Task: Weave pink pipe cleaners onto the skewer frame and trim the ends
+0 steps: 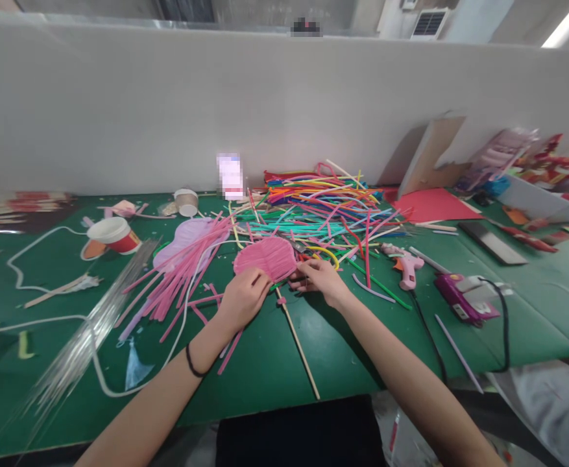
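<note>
A rounded, ribbed pink fan-shaped piece point(265, 256), seemingly made of fuzzy pipe cleaners, lies between my hands. My left hand point(246, 299) is closed on its lower left edge, fingers bent. At the lower right edge my right hand point(322, 280) pinches with thumb and forefinger; its other fingers are curled beneath. A thin wooden stick point(301, 350) runs from under the piece toward the table's front edge, with a small pink bit point(282, 301) near its top. A little green shows at the piece's lower rim. Yellow-handled pliers point(326, 254) lie just behind my right hand.
Loose pink pipe cleaners point(187, 279) cover a lilac pad point(181, 240) at left. A multicoloured pile point(313, 207) spreads behind. A pink glue gun point(409, 269) and a purple power strip point(464, 298) sit right. A paper cup point(119, 235), white cable point(94, 357) and clear strands point(94, 318) lie left.
</note>
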Demonstrator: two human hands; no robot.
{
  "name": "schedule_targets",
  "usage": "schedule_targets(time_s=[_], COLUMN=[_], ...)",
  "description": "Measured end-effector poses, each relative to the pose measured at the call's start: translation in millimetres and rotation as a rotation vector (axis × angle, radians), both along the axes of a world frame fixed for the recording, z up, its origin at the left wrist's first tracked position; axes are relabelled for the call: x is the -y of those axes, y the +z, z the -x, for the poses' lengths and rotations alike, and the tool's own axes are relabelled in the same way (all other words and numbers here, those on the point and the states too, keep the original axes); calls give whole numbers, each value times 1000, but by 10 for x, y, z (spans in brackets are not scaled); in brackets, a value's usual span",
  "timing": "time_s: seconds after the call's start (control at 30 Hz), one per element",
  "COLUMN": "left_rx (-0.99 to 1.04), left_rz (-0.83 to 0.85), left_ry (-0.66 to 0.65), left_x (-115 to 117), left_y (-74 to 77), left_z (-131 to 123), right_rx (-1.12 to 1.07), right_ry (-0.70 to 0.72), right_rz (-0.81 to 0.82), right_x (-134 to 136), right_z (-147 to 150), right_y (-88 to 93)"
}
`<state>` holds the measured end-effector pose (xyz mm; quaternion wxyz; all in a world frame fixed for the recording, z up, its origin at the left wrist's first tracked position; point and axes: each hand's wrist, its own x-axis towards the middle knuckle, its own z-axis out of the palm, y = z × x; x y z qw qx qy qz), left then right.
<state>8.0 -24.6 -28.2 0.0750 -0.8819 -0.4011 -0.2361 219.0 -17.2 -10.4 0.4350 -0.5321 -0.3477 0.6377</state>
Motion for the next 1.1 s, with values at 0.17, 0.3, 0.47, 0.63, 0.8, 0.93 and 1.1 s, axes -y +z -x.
schedule_targets(time_s=[0.17, 0.3, 0.47, 0.63, 0.8, 0.93, 1.1], left_rx=[11, 11, 20, -16, -48, -6, -19], left_rz=[12, 18, 2, -15, -28, -15, -14], left_ry=[-5, -10, -25, -20, -20, -23, -15], left_x=[-9, -11, -8, -16, -16, -8, -4], left_y=[-13, -16, -8, -19, -22, -18, -23], left_z=[3, -12, -42, -53, -60, -57, -58], right_rx=[-27, -36, -18, -3, -13, -56, -49], right_ry=[-53, -117, -205, -231, -226, -170, -182], right_rz=[-21, -62, -119, -184, -171, -100, -171], right_x=[-13, -12, -13, -15, -18, 3, 21], right_z=[6, 29, 69, 121, 133, 116, 125], right_y=[-6, -6, -34, -112, -119, -74, -103])
